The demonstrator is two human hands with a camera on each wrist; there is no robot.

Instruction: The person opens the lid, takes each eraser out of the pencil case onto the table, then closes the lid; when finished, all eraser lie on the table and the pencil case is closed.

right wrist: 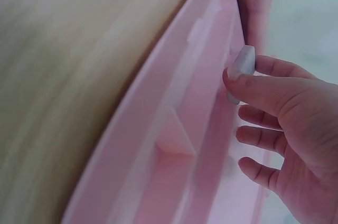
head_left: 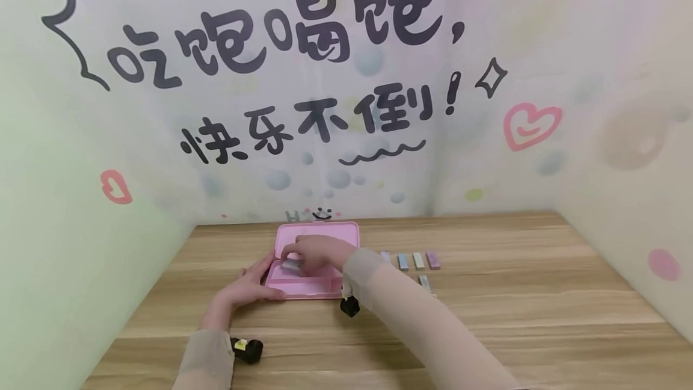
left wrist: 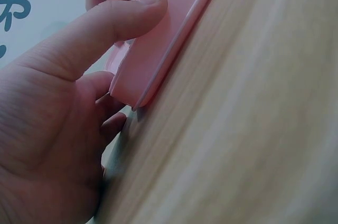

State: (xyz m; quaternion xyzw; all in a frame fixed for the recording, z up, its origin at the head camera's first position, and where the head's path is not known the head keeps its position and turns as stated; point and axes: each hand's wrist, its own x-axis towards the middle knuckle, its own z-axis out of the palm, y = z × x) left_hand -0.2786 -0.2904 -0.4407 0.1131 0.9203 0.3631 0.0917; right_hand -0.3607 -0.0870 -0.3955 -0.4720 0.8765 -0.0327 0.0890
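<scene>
A pink plastic box point(head_left: 308, 295) stands on the table with its hinged lid point(head_left: 330, 232) tipped back. My left hand point(head_left: 246, 287) grips its front left corner, the thumb on the front wall and the other fingers along the left side. Over the large rear compartment, my right hand point(head_left: 316, 253) pinches a small grey block point(right wrist: 244, 61) between thumb and index finger. The remaining fingers of that hand are spread apart, clear of the block. In the right wrist view, a thin divider point(right wrist: 177, 134) splits the front compartment. My right forearm hides part of the box's right side.
Right of the box, several small blocks stand in a row, among them a blue block point(head_left: 403, 262), a whitish block point(head_left: 418, 261) and a purple block point(head_left: 433, 259). A greyish block point(head_left: 425, 283) lies nearer. Behind the wooden table point(head_left: 514, 294) hangs a printed backdrop point(head_left: 460, 185).
</scene>
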